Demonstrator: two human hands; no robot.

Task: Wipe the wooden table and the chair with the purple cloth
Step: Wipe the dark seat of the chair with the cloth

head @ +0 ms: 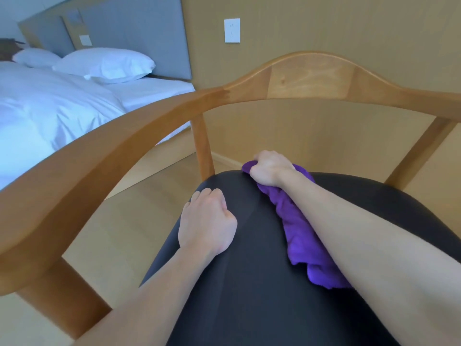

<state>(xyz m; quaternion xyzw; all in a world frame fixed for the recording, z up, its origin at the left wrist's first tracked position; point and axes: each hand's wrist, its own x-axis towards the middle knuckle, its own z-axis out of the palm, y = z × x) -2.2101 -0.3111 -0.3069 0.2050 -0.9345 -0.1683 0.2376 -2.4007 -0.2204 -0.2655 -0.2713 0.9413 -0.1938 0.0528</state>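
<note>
Fingers (pixel 259 162) bunch crumpled purple cloth (pixel 299 228) on chair (pixel 249 270).

Right hand (pixel 270 168) gripping purple cloth (pixel 303 236) on chair (pixel 249 270)

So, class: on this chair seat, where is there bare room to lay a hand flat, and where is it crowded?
Bare black seat lies between the left hand and the purple cloth, widening toward the near edge, and right of the forearm. The seat's back edge is crowded: the right hand grips the cloth there.
</note>
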